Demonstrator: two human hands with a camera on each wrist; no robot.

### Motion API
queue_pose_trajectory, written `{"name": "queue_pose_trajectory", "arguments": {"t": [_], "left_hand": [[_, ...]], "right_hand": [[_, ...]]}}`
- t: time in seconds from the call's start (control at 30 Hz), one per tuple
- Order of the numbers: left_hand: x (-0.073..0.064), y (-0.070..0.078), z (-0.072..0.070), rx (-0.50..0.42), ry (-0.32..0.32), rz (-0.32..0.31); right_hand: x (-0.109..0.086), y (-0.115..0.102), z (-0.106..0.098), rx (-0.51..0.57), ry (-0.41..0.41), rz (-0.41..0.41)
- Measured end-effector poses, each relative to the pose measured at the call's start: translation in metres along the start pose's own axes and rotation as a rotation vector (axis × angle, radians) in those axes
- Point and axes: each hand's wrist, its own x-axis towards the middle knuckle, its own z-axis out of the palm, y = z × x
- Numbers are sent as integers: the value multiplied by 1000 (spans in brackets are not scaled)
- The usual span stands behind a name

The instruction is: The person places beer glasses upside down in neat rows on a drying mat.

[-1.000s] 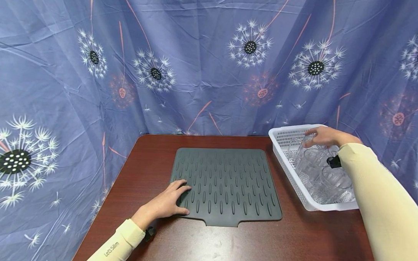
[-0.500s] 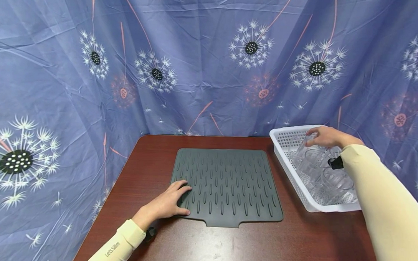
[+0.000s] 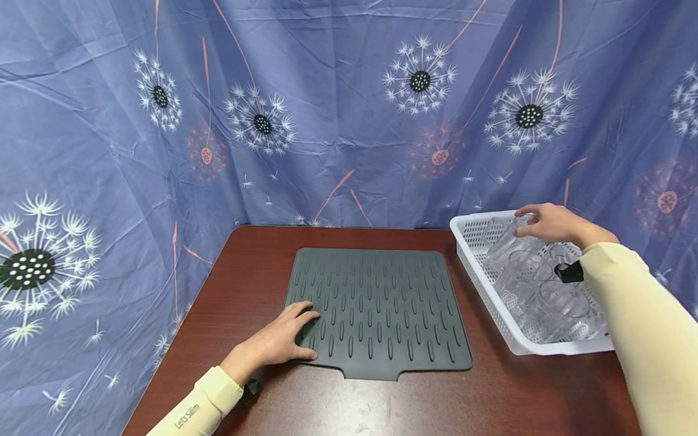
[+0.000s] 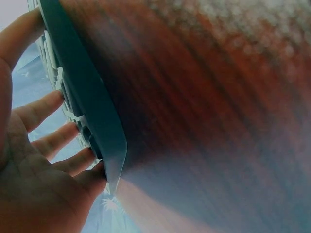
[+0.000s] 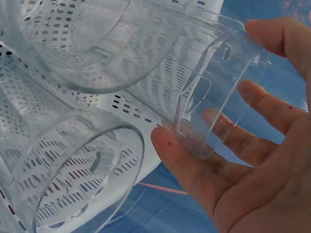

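Note:
My left hand [image 3: 278, 337] rests with spread fingers on the left edge of a dark grey ridged drying mat [image 3: 380, 302]. In the left wrist view its fingertips [image 4: 56, 99] touch the ridged top near the mat's edge [image 4: 104, 116]. At the far side of a white perforated basket [image 3: 485, 293], my right hand [image 3: 556, 223] grips the end of a clear drinking glass [image 3: 506, 243]. The right wrist view shows thumb and fingers curled around the end of this tilted glass [image 5: 218, 92]. Other clear glasses [image 5: 82, 170] lie close beside it in the basket.
The mat and the basket stand on a reddish-brown wooden table [image 3: 255, 259]. A blue curtain [image 3: 341, 115] with dandelion prints hangs right behind the table and along both sides. The basket has a raised rim [image 3: 569, 347].
My right hand has shifted a little to the right and up, and the glass in it has tilted along with it. The left hand stays in place on the mat.

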Motion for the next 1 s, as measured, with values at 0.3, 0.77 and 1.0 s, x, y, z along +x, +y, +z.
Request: {"name": "queue_pose_trajectory", "arguments": {"t": [0.3,0.77,1.0], "left_hand": [[-1,0,-1,-9,-13,0],[-1,1,-2,-3,-26,-10],[-1,2,-3,-2,-25,-7]], "right_hand": [[-8,-3,-8,7,71,-51],[-26,-17,-21,-7,154,-56],[-34,-24,-25,-22,278,-95]]}}
